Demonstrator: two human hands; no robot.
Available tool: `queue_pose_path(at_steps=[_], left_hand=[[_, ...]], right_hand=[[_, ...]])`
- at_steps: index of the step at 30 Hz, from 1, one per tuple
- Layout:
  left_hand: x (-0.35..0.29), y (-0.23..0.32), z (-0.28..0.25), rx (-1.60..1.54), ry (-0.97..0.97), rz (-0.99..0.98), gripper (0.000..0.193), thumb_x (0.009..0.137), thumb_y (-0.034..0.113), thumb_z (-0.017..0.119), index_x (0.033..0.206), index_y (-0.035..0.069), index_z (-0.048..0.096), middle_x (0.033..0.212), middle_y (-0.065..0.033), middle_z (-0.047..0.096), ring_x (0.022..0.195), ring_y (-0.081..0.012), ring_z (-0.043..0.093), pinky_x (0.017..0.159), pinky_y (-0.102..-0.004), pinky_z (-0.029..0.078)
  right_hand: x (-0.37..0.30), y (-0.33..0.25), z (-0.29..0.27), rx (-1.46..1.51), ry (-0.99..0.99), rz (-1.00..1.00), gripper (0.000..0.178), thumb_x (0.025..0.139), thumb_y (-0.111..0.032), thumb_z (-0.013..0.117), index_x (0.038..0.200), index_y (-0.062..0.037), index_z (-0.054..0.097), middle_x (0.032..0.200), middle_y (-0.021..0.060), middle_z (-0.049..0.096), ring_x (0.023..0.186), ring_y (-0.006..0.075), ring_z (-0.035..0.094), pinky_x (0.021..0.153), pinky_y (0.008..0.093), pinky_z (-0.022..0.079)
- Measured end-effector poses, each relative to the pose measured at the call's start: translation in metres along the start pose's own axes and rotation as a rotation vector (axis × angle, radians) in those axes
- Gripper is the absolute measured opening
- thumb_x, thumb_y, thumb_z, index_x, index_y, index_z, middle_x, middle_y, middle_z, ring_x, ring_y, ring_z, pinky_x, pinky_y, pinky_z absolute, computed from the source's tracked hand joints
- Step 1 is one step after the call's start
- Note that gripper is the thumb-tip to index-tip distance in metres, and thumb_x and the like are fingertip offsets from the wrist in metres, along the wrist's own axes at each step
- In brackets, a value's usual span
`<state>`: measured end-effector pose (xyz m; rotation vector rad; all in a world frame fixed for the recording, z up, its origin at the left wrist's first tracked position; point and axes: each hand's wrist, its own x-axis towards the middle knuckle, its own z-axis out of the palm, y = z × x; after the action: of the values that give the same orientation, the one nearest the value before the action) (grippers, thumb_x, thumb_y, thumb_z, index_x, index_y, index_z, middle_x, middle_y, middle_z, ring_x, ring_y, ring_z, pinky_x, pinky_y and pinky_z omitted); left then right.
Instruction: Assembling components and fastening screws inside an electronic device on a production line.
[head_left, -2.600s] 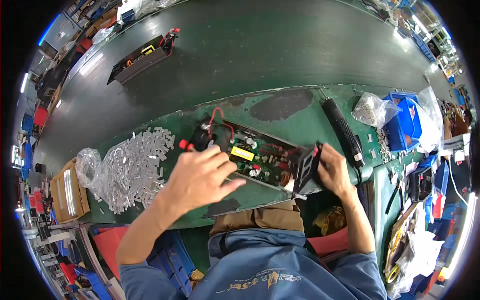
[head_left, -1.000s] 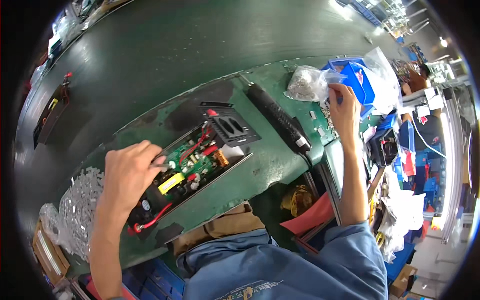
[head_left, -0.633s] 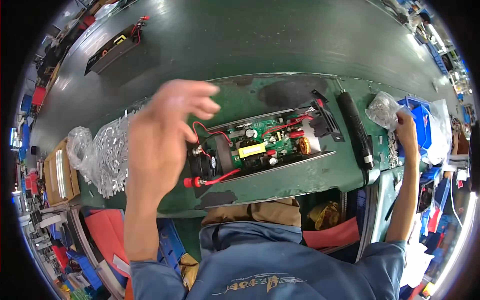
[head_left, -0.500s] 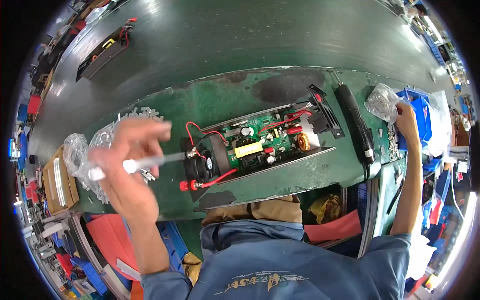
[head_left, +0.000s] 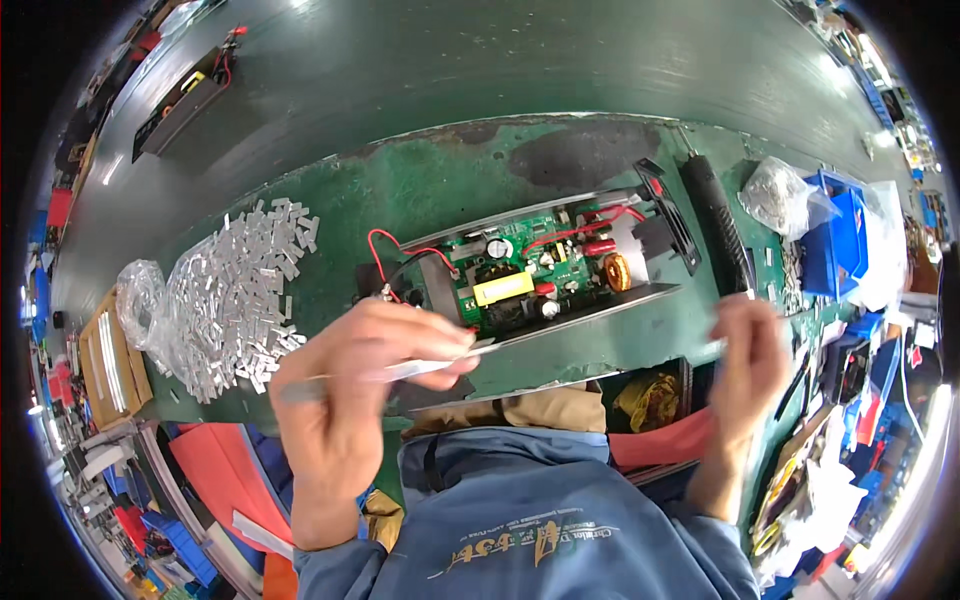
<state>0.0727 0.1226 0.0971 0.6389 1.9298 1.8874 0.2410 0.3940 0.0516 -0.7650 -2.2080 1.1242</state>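
Observation:
My left hand (head_left: 350, 375) is closed around a slim, pale tool (head_left: 420, 368), its kind blurred by motion. The hand hovers at the near left of an open metal housing (head_left: 610, 308). Inside lies a green circuit board (head_left: 540, 262) with a yellow block (head_left: 503, 288) and a copper coil (head_left: 617, 271). Red wires (head_left: 376, 240) loop out at the left, and a black end panel (head_left: 668, 215) leans at the right. My right hand (head_left: 748, 345) is right of the housing, smeared, its fingers drawn together; whatever is in them is too blurred to make out.
A black electric screwdriver (head_left: 715, 215) lies right of the housing. Beyond it are a clear plastic bag (head_left: 775, 195) and a blue bin (head_left: 835, 245). Many small silvery pieces (head_left: 235, 300) are heaped at the left. Another open unit (head_left: 180, 110) sits at the far left.
My right hand has come back from beside the bag and blue bin toward the housing. My left hand has moved right with the slim tool, uncovering the silvery heap.

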Motion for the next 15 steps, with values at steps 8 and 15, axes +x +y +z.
queue_pose_path(at_steps=[8,15], left_hand=[[0.007,-0.008,0.021,-0.086,-0.124,-0.180,0.026,0.096,-0.004,0.065,0.118,-0.005,0.050,0.113,-0.0245,0.071,0.105,-0.0293,0.071,0.090,-0.0378,0.061],[0.001,-0.016,0.020,-0.049,-0.139,-0.166,0.019,0.098,-0.001,0.065,0.115,-0.007,0.058,0.107,-0.0195,0.071,0.099,-0.0257,0.073,0.088,-0.0355,0.062]], right_hand=[[-0.056,-0.033,0.080,0.552,-0.386,0.351,0.012,0.099,-0.004,0.066,0.109,0.0025,0.066,0.096,0.0071,0.074,0.074,0.0084,0.067,0.062,0.0191,0.048],[-0.053,-0.041,0.083,0.600,-0.412,0.353,0.016,0.103,-0.009,0.062,0.114,0.0037,0.064,0.099,0.0089,0.073,0.075,0.0085,0.066,0.061,0.0194,0.049]])
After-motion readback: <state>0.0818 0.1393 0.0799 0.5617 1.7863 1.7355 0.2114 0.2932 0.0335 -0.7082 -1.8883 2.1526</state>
